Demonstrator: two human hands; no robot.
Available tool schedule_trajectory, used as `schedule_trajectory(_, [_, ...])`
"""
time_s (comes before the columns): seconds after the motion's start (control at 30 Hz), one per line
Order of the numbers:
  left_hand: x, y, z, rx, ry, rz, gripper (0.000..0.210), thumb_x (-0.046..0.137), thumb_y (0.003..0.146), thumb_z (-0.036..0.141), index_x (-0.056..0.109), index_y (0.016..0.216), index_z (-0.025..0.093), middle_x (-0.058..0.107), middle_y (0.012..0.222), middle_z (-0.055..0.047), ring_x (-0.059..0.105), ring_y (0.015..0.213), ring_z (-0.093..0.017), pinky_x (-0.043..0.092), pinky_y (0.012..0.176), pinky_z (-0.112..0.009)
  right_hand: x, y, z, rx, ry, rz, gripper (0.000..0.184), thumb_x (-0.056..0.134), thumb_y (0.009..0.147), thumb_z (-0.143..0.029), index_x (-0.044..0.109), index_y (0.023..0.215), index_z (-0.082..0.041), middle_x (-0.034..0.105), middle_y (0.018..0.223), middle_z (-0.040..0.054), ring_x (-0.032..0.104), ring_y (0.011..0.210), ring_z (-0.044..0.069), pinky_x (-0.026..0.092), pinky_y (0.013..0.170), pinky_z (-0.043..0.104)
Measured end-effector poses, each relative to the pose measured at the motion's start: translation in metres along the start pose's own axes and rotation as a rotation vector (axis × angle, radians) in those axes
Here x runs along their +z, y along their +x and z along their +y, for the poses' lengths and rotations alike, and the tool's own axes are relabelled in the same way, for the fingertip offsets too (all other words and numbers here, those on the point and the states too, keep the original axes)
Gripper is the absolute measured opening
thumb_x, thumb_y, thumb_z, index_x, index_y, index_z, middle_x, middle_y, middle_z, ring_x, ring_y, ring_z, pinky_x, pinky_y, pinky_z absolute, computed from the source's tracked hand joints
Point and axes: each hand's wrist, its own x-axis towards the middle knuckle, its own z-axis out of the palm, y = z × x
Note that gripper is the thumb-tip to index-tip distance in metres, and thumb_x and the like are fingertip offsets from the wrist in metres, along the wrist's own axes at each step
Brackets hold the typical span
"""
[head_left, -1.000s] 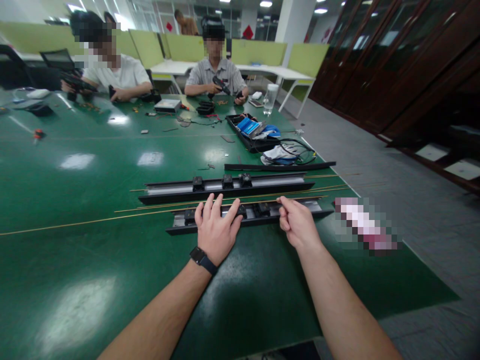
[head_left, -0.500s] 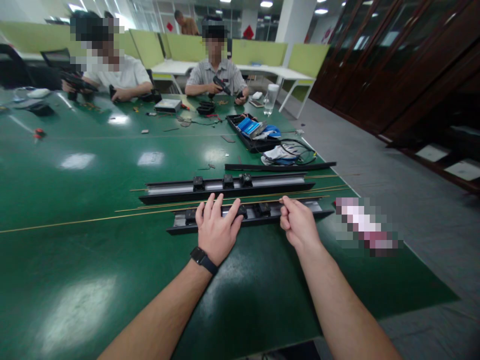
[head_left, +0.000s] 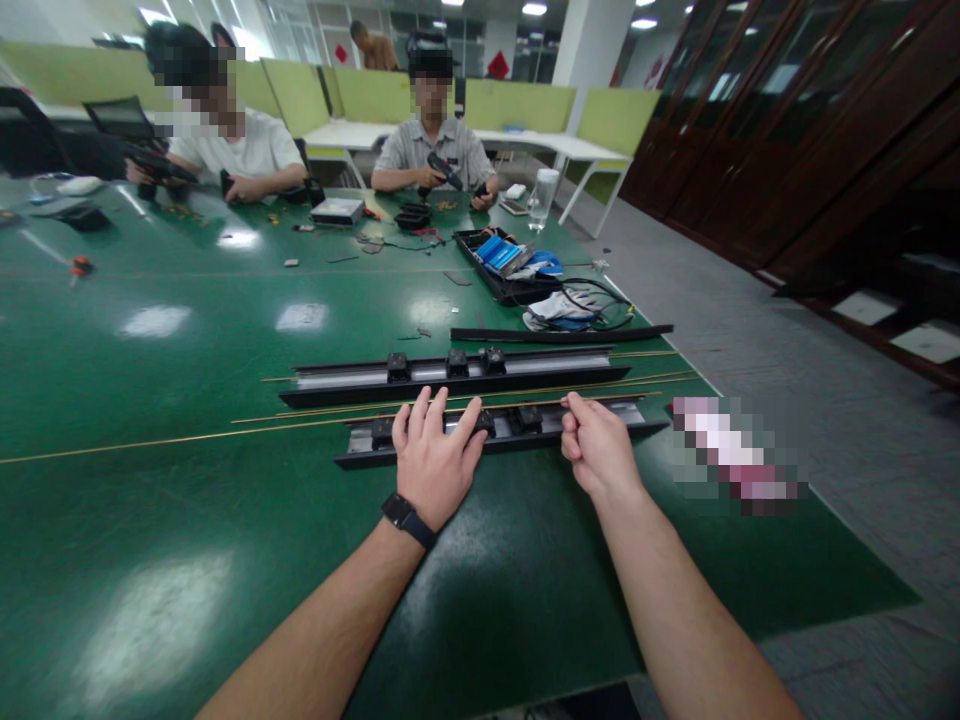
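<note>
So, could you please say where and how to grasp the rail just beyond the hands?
Probably by its two ends, from above: the rail is long, its three blocks sit between the ends, and thin rods lie along its near side.

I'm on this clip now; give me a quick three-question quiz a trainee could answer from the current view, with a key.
1. True or false: the far rail carries three black blocks.
2. Fill in the missing word: the near rail has the person's ____ hand spread over it.
3. Multiple choice. How is the right hand posed?
A) laid flat on the table
B) curled in
C) wrapped around a power drill

Key:
1. True.
2. Left; that left hand has a dark watch on its wrist.
3. B
</note>
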Motion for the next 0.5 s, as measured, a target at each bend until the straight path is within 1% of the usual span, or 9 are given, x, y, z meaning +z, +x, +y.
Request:
schedule_trajectory(0.23, [-0.0004, -0.0002, 0.0002, -0.002, -0.02, 0.011, 0.043, 0.059, 0.093, 0.041, 0.059, 0.136, 0.037, 0.052, 0.147, -0.011, 0.036, 0.144, -0.035, 0.024, 0.116, -0.057, -0.0015, 0.0007, -0.0001, 0.011, -0.005, -0.035, 0.032, 0.078, 0.078, -0.043, 0.061, 0.081, -0.017, 0.049, 0.05, -0.0063, 0.032, 0.027, 0.003, 0.018, 0.026, 0.015])
schedule_trajectory(0.37, [-0.0003, -0.0003, 0.0003, -0.004, -0.003, -0.003, 0.043, 0.057, 0.094, 0.042, 0.059, 0.136, 0.037, 0.052, 0.147, -0.012, 0.036, 0.145, -0.034, 0.024, 0.117, -0.056, -0.0027, 0.0012, 0.0016, 0.01, -0.028, -0.057, 0.031, 0.08, 0.076, -0.041, 0.064, 0.082, -0.016, 0.05, 0.051, -0.0061, 0.033, 0.027, 0.003, 0.017, 0.026, 0.015])
schedule_trajectory(0.5, [0.0008, -0.0007, 0.0, -0.004, 0.003, 0.004, 0.042, 0.057, 0.094, 0.042, 0.059, 0.135, 0.037, 0.052, 0.147, -0.011, 0.036, 0.145, -0.034, 0.024, 0.117, -0.056, -0.0024, 0.0016, 0.0023, -0.003, -0.027, -0.064, 0.03, 0.08, 0.076, -0.04, 0.064, 0.08, -0.015, 0.05, 0.051, -0.0061, 0.033, 0.027, 0.002, 0.017, 0.025, 0.014])
